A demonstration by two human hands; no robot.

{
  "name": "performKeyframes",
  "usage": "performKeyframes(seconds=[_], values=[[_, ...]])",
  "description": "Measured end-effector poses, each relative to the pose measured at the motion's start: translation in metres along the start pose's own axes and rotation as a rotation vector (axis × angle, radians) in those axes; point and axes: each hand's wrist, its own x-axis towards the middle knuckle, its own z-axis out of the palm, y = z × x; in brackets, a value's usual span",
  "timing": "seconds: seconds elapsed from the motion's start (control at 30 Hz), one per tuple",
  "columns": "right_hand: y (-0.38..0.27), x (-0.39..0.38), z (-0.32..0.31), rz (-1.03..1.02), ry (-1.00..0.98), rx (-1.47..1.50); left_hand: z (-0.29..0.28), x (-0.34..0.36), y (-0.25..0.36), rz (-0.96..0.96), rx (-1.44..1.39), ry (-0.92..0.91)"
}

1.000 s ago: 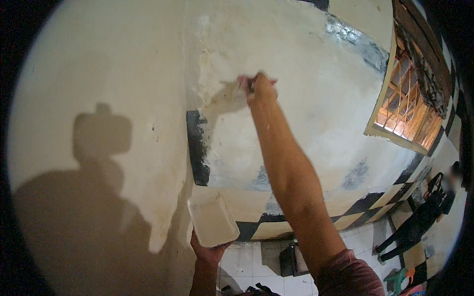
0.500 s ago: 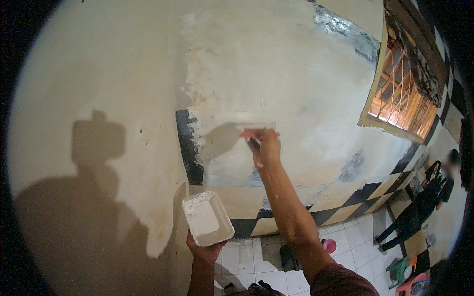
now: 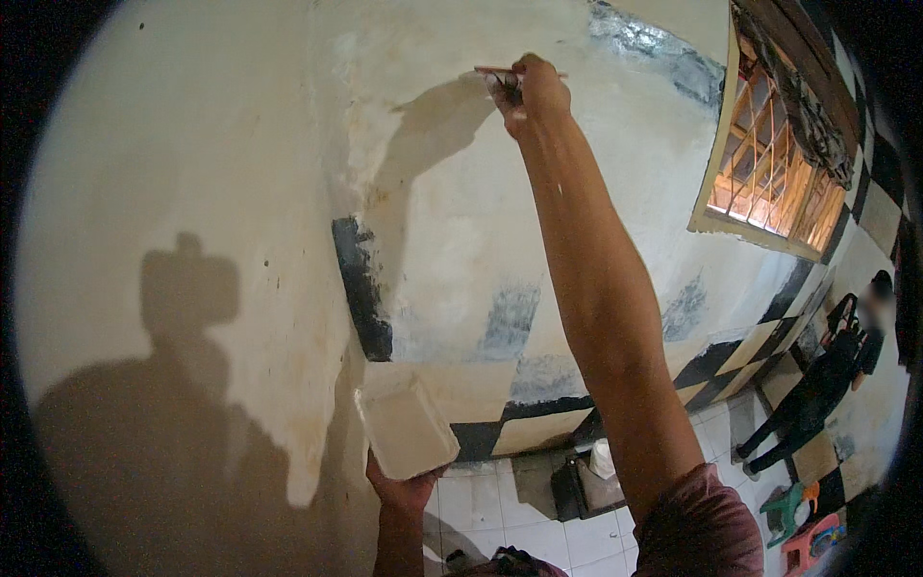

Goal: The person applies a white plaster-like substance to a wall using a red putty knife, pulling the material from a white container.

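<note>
My left hand [image 3: 406, 490] is closed under the end of a white rectangular tub [image 3: 408, 433], tilted toward me beside the wall corner. The tub's inside looks pale; white paste shows in it in the earlier picture. My right arm is stretched far up the facing wall [image 3: 452, 260]. At its end, my right hand [image 3: 535, 94] grips a thin reddish putty spreader [image 3: 492, 69], its long edge against or close to the wall. The fingers partly hide the spreader. White smears mark my fingers and forearm.
A barred window [image 3: 774, 159] is at the upper right. Black and cream checks [image 3: 543, 433] run along the lower wall. On the tiled floor [image 3: 471, 510] stands a dark box [image 3: 582, 486]. A person in dark clothes [image 3: 817, 385] stands at right, near green [image 3: 788, 510] and red stools [image 3: 812, 546].
My right hand with the spreader has moved upward along the wall, straightening the arm. The tub stays in my left hand at about the same place. The view has shifted slightly.
</note>
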Motion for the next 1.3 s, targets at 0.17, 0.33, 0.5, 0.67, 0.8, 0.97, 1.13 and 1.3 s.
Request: performKeyframes(seconds=[0.17, 0.33, 0.5, 0.67, 0.8, 0.97, 1.13, 1.3], values=[[0.075, -0.063, -0.096, 0.025, -0.163, -0.167, -0.001, 0.002, -0.003, -0.046, 0.024, 0.021], [0.167, -0.109, -0.177, 0.359, -0.083, -0.265, 0.002, 0.002, -0.005, -0.052, 0.068, 0.150], [0.188, -0.060, -0.111, 0.159, 0.142, -0.189, 0.000, -0.002, 0.001, -0.047, 0.054, 0.067], [0.096, 0.002, 0.045, 0.116, -0.048, 0.185, 0.010, -0.004, 0.005, 0.033, 0.030, 0.059], [0.068, -0.020, 0.069, 0.020, -0.070, 0.048, -0.006, -0.003, 0.011, -0.002, 0.024, -0.059], [0.152, -0.079, -0.039, 0.110, -0.102, -0.123, 0.005, -0.007, 0.007, 0.012, 0.080, 0.093], [0.231, -0.119, -0.125, 0.365, -0.001, -0.148, 0.011, -0.011, 0.008, 0.021, 0.067, 0.190], [0.235, -0.048, -0.054, 0.261, 0.230, 0.075, 0.008, -0.013, 0.011, 0.059, 0.108, 0.168]])
